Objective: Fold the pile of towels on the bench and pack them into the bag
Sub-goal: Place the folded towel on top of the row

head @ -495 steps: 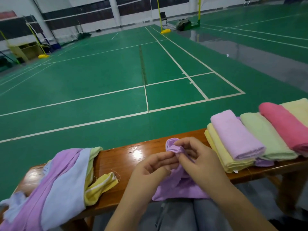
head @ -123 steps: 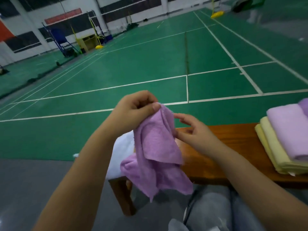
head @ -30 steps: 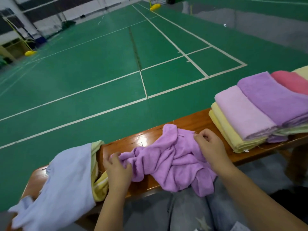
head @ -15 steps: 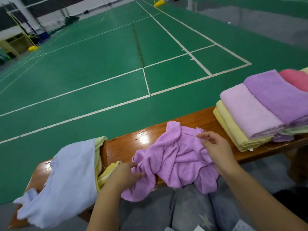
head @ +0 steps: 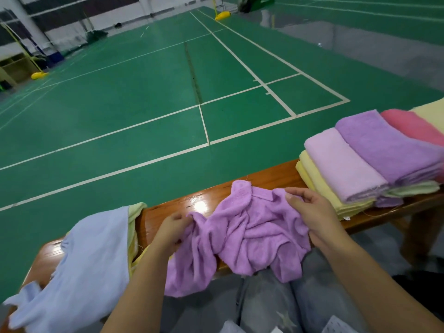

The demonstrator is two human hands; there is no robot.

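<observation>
A crumpled purple towel (head: pixel 249 231) lies in the middle of the wooden bench (head: pixel 269 175), soft terry cloth bunched into deep irregular folds, with its near edge spilling off the front of the bench toward the person's grey trousers (head: pixel 276 306). The left hand (head: pixel 171 230) grips the towel's left side, fingers curled into a gathered ridge of fabric. The right hand (head: pixel 312 215) holds the right side — thumb and fingers pinching a raised bit of edge near the top, palm resting against the cloth lower down.

To the left, w/ one end hanging off the bench end, sits the unfolded pile: a pale blue towel (head: pixel 79 267) on top, thinner and smoother-looking, draped over a yellow towel (head: pixel 134 210) that shows only as a strip along its right edge.

On the right end of the bench is the folded stack (head: pixel 374 159), neat oblong rolls laid side by side & overlapping: a yellow one at the bottom, light pink-lilac and deeper purple ones on top, then a pink one (head: pixel 413 126) and a pale yellow one cut off by the frame edge. A thin green layer peeks out underneath, probably another folded towel, though little of it shows.

The bench top is glossy varnished wood w/ a bright glare spot just behind the purple towel. Beyond it — a green sports court floor (head: pixel 144 92) w/ white lines.
</observation>
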